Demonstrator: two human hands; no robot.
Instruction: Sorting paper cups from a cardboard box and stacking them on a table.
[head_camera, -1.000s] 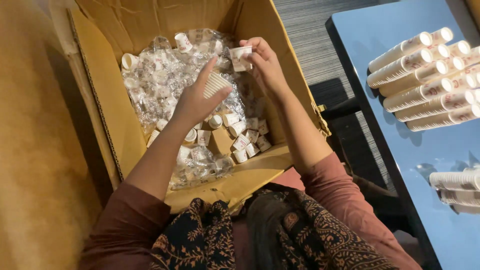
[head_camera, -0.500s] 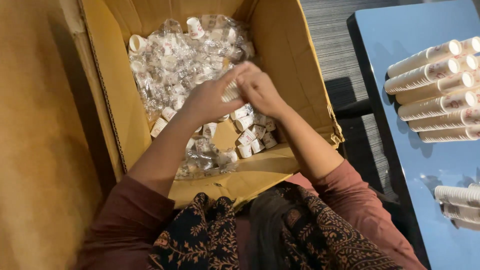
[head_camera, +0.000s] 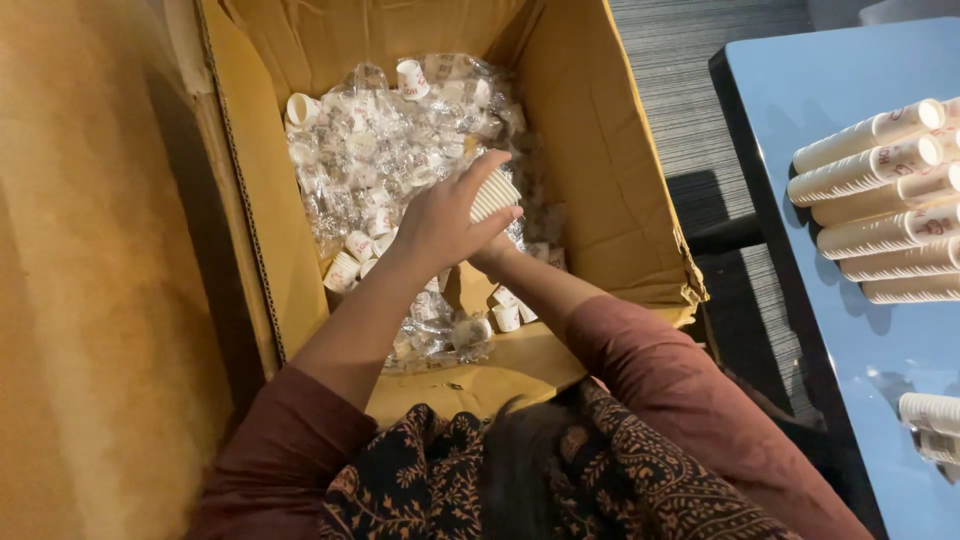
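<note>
From the head camera we look straight down into an open cardboard box (head_camera: 610, 200) half filled with small white paper cups (head_camera: 412, 78), many of them sealed in clear plastic wrap (head_camera: 370, 160). Our left hand (head_camera: 440, 225) reaches over the middle of the heap, fingers curled round a ribbed white cup (head_camera: 495, 195), which it grips from the side with the cup tilted and its open end facing right. Our right hand (head_camera: 497, 250) sits directly beneath the left one, mostly hidden by it; we cannot tell how far it is open or whether it holds anything. Both forearms come in from the bottom of the frame in dark red sleeves (head_camera: 660, 380), above a black patterned scarf (head_camera: 420, 480). Loose cups lie at the near end of the box, just beside our wrists, and one stands upright at the far end. To the right, well apart from the box, a blue tabletop (head_camera: 800, 90) carries long stacks of cups (head_camera: 870, 170) lying on their sides, side by side. A tan surface (head_camera: 90, 300) fills the left edge.
</note>
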